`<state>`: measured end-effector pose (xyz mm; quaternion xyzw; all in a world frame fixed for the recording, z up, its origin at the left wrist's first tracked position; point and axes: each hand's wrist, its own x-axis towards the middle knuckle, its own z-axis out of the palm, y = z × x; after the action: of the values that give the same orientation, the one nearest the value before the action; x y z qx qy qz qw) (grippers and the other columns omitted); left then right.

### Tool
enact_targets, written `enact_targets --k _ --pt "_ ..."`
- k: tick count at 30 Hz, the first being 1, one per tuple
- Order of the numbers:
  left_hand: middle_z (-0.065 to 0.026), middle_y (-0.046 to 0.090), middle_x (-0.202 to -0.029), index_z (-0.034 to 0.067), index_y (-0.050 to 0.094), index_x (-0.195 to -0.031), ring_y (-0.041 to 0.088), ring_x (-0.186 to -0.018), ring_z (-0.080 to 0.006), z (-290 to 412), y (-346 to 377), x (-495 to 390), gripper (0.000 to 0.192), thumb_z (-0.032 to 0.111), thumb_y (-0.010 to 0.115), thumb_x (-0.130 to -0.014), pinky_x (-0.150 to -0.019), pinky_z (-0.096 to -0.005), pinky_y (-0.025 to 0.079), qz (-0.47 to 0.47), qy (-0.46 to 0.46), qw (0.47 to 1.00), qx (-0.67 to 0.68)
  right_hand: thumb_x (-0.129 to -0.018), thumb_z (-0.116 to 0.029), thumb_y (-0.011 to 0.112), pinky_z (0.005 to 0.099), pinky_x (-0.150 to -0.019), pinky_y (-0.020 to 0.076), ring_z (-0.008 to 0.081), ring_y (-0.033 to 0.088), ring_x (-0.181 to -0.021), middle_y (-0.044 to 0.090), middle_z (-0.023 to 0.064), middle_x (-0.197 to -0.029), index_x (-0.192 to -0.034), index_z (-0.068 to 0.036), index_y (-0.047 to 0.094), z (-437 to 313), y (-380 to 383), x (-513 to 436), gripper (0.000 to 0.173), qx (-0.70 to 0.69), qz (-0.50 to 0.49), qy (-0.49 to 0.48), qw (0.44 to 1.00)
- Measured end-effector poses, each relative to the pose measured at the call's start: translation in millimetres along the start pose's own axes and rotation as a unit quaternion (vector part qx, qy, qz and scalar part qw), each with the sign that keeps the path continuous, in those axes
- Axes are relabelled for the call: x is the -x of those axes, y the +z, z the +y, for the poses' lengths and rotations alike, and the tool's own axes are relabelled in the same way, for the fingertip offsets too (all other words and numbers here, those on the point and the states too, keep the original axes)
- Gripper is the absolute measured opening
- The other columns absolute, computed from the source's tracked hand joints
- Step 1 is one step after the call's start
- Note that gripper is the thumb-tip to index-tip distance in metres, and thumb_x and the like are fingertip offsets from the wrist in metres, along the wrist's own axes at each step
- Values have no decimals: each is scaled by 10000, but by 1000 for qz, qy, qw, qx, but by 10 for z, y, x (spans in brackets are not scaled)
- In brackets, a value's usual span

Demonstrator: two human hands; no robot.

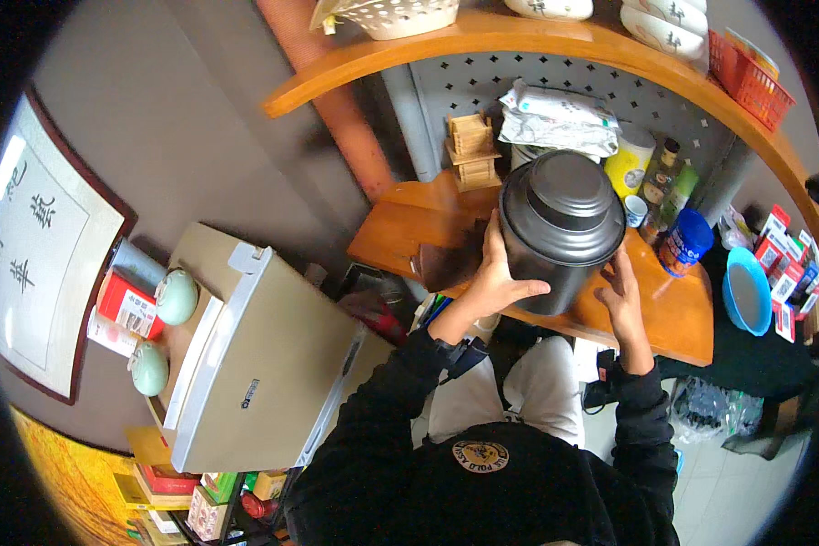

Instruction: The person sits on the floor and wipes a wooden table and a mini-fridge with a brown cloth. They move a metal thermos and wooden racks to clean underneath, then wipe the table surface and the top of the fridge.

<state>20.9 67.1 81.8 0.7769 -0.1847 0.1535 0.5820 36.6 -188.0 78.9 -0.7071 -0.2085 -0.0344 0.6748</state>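
A large dark metal canister with a stepped round lid is between my two hands, above the wooden shelf. My left hand presses against its left side, thumb across the front. On the right side, my right hand has its fingers at the wall under the lid rim. Whether the canister's base touches the shelf is hard to tell. Behind it stand a small wooden tiered model, silvery packets and a yellow-and-white tub.
To the right are glass bottles, a small cup, a blue jar and a blue basin. A curved upper shelf overhangs the back, holding bowls and baskets. A refrigerator stands at left.
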Motion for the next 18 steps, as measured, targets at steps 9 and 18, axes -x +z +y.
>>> enact_targets --k 9,18 --pt "-174 291 -1500 46 155 -1522 304 -1397 -314 -33 -1393 -372 1267 219 945 -547 -1175 -421 238 46 -22 992 -111 -674 132 462 375 -1077 369 227 211 -1486 186 25 -1636 -1590 -173 172 -251 673 -677 1008 -41 -161 -46 985" --pt "-85 323 -1524 103 145 -1553 324 -1404 -268 -248 -1971 -14 1175 54 877 -635 -1156 -401 293 52 -153 984 76 -690 101 537 315 -1189 179 267 173 -1493 196 153 -1618 -1577 -96 142 -17 1445 -981 991 -23 -199 8 980"
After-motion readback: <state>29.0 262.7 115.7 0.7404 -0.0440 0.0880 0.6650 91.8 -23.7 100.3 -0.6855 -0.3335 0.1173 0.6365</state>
